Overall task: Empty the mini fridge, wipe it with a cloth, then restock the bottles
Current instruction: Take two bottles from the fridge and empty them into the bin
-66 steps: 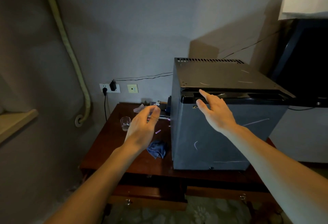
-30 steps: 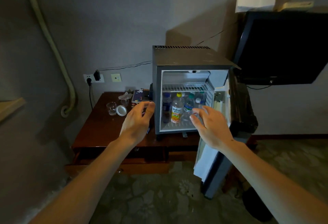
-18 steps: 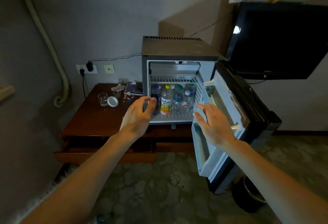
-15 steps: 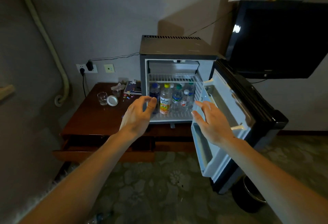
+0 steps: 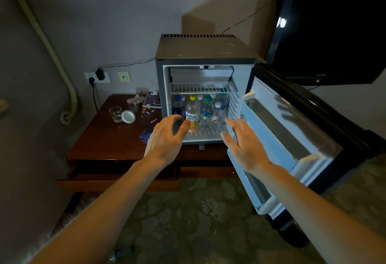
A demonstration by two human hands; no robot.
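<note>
Bottles (image 5: pixel 200 113) stand clustered on the lower shelf of the fridge (image 5: pixel 205 48), just beyond the fingers, door (image 5: pixel 292 130) swung wide for access. Left hand (image 5: pixel 167 138) and right hand (image 5: pixel 243 144) hover spread and empty, touching nothing. Blue cloth (image 5: pixel 146 134) lies on the counter (image 5: pixel 108 138), left of the left fingers (image 5: pixel 184 129)

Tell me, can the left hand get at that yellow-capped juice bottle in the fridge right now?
Probably yes. The fridge door is swung wide open, the juice bottle stands in the front row, and the open left hand is right before it with nothing between.
</note>
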